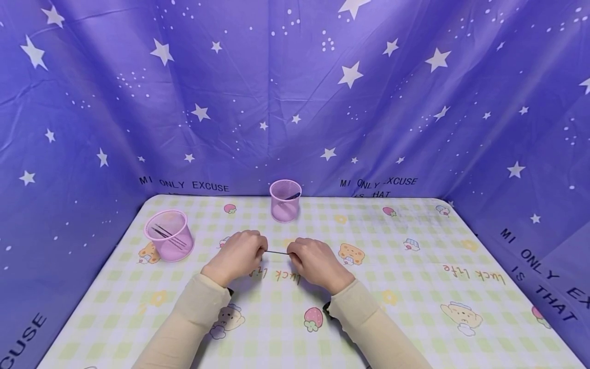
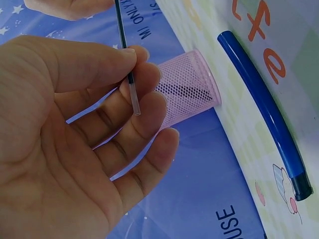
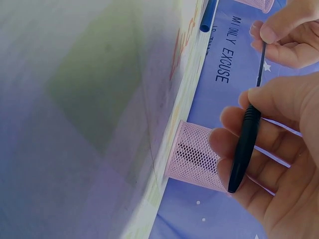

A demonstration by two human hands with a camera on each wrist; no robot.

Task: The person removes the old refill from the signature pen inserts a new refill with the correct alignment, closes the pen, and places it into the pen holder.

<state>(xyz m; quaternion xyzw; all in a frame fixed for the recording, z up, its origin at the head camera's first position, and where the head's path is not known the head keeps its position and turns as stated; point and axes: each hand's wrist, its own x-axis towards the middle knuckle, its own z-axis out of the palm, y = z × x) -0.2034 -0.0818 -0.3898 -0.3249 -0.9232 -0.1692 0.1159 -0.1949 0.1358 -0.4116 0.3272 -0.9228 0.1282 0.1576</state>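
Observation:
Between my two hands a thin dark pen refill [image 1: 277,252] is stretched level above the table. My left hand [image 1: 239,253] pinches its far end between thumb and forefinger; a short clear tip of the refill [image 2: 135,99] sticks out past them. My right hand [image 1: 320,264] holds a black tapered pen front section [image 3: 244,149] between thumb and fingers, and the refill runs out of its wide end. On the table lies a glossy blue pen barrel [image 2: 264,109] with a dark end; in the head view it is hidden behind my hands.
A pink mesh cup [image 1: 182,248] with several thin dark rods stands at the left. Another pink mesh cup [image 1: 282,212], holding a dark pen-like piece [image 1: 293,196], stands at the back middle. A checked cloth [image 1: 405,277] covers the table; a starry purple curtain [image 1: 295,92] surrounds it.

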